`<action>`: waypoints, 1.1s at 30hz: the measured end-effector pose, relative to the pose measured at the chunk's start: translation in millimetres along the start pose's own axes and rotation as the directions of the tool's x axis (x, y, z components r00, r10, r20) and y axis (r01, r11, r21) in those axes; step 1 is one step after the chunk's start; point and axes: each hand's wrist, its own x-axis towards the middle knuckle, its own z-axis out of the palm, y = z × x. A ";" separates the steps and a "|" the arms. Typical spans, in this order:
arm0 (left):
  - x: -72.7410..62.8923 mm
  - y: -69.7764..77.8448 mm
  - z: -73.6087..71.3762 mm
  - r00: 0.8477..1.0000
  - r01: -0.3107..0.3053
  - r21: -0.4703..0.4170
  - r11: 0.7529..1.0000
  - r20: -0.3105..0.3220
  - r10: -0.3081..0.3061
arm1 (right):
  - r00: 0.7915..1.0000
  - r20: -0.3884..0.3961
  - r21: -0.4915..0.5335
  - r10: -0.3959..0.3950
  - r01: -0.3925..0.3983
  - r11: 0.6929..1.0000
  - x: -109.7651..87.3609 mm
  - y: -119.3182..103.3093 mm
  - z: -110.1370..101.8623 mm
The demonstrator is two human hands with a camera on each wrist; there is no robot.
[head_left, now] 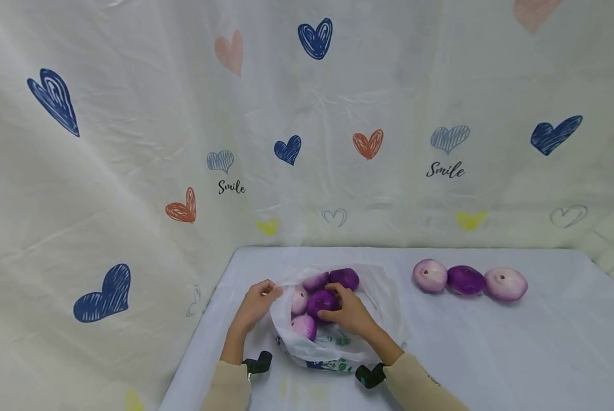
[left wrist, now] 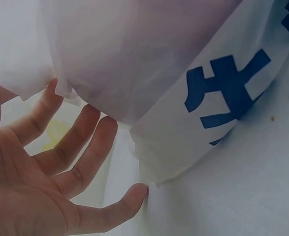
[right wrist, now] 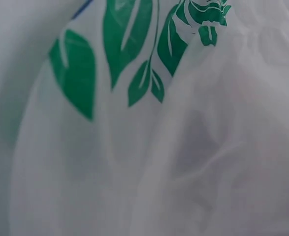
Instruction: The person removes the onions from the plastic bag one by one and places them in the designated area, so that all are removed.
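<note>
A white plastic bag (head_left: pixel 384 297) lies with its mouth open and several peeled red onions inside. At its left rim my left hand (head_left: pixel 255 303) pinches the plastic between thumb and index finger. In the left wrist view the other fingers (left wrist: pixel 87 169) spread along the bag's side, beside a blue printed character. My right hand (head_left: pixel 354 313) reaches into the mouth and grips a dark purple onion (head_left: pixel 318 303) with thumb and fingers. Around it sit a pale onion (head_left: pixel 299 299), another pale one (head_left: pixel 304 327) and a purple one (head_left: pixel 345 278). Only bag plastic with green leaves (right wrist: pixel 75 73) fills the right wrist view.
Three peeled onions stand in a row at the back right: a pale one (head_left: pixel 429 275), a dark purple one (head_left: pixel 465 281) and another pale one (head_left: pixel 505 283). A white cloth covers the table (head_left: pixel 492 354). Behind it hangs a heart-printed curtain (head_left: pixel 404 85).
</note>
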 end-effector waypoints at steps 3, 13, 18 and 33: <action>-0.3 -0.2 -0.1 1.000 0.002 0.000 1.000 0.001 -0.002 | 1.000 -0.008 0.001 -0.005 0.005 1.000 -1.5 -0.6 0.4; -0.6 0.8 -0.3 1.000 -0.007 -0.002 1.000 0.010 0.007 | 0.998 -0.042 0.020 -0.036 0.036 0.999 -6.1 -0.6 -11.3; -0.7 0.1 -0.8 1.000 0.005 -0.006 1.000 0.014 -0.005 | 0.997 -0.054 0.032 -0.058 0.059 0.998 -11.1 -2.7 -27.3; -2.1 -0.6 0.2 1.000 0.004 -0.008 1.000 0.008 -0.004 | 0.976 -0.067 0.110 -0.208 0.215 0.970 -33.7 2.3 -88.3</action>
